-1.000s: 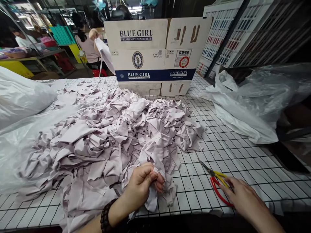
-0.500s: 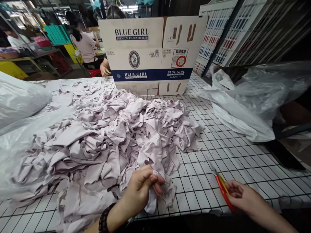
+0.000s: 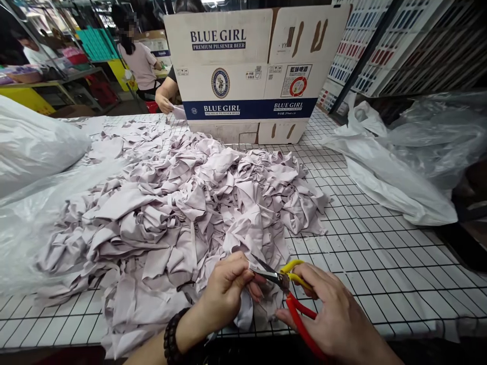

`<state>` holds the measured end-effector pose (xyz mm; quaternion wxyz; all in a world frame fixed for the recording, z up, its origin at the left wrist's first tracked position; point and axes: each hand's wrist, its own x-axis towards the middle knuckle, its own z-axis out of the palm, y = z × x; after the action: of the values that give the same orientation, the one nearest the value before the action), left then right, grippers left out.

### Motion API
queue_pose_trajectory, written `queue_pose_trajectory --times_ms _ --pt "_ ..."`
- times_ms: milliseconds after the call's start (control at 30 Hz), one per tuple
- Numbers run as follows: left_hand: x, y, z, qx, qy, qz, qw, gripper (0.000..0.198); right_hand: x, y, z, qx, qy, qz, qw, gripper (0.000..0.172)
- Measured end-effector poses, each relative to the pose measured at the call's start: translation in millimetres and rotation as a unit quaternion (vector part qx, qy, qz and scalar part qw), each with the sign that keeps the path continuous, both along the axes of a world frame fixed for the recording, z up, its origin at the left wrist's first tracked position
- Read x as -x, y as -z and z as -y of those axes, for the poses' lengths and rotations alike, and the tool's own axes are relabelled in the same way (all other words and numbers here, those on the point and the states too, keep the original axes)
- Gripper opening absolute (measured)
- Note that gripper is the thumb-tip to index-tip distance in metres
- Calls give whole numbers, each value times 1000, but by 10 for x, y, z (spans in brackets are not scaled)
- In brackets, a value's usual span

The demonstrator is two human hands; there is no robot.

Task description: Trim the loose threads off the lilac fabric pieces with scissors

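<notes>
A large heap of pale lilac fabric pieces (image 3: 182, 213) covers the left and middle of the grid-lined table (image 3: 353, 258). My left hand (image 3: 230, 284), at the heap's front edge, is closed in a pinch on one of these fabric pieces (image 3: 244, 310). Scissors (image 3: 283, 281) with red and yellow handles are in my right hand (image 3: 331, 309). Their blades are parted and point left, with the tips close by the pinched fingers of my left hand. Whether the blades touch the cloth I cannot tell.
A beer carton (image 3: 243, 66) stands at the far side of the table. Beside it is another person's hand (image 3: 165, 99) with a fabric piece. Plastic bags lie on the left (image 3: 38, 147) and right (image 3: 399, 167). White plastic crates (image 3: 357, 56) are stacked at the back right.
My right hand has brought the scissors left, up to my left hand, and the blades have opened. My left hand keeps its pinch. Across the table, the other person's hand now shows a fabric piece.
</notes>
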<state>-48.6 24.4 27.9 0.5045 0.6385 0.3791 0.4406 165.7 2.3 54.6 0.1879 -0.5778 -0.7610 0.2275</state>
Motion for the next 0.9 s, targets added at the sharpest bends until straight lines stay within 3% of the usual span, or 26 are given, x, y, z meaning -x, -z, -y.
queue_pose_trajectory --times_ms 133,400,900 --pt "16 -4 -10 -9 0 13 1000 43 41 -13 -39 -41 -28 50 997 29" --pt "58 -14 -5 -3 12 7 1000 40 91 -17 -55 -70 -38 58 995 31" --pt "96 -81 -17 -2 31 -7 999 43 107 -110 -101 -23 -63 78 995 26"
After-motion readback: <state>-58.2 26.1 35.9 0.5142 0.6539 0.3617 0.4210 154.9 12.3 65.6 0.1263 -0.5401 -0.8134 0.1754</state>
